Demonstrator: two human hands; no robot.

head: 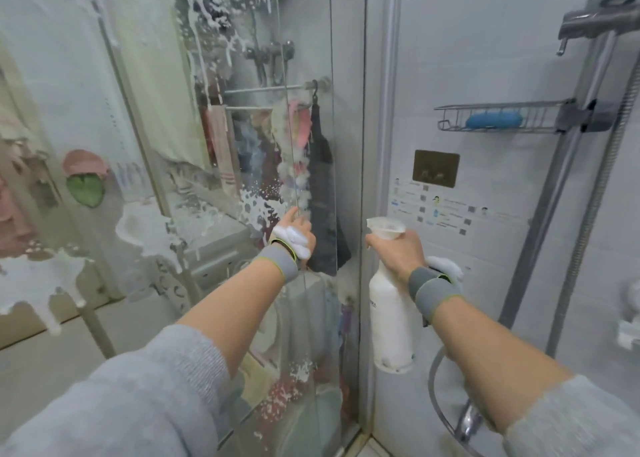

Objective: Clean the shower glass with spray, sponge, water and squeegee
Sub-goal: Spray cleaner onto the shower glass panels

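Observation:
The shower glass (221, 165) fills the left and middle of the head view, streaked and blotched with white foam. My left hand (294, 236) reaches to the glass panel's edge and its fingers curl round that edge, with foam on the back of the hand. My right hand (398, 248) grips the neck of a white spray bottle (389, 311), held upright just right of the glass, nozzle pointing left toward the panel. Both wrists wear grey bands.
A wire shelf (498, 119) holding a blue sponge (493, 120) hangs on the white wall at the right, beside the shower rail and hose (588, 186). A tap (467, 422) sits low right. Towels show behind the glass.

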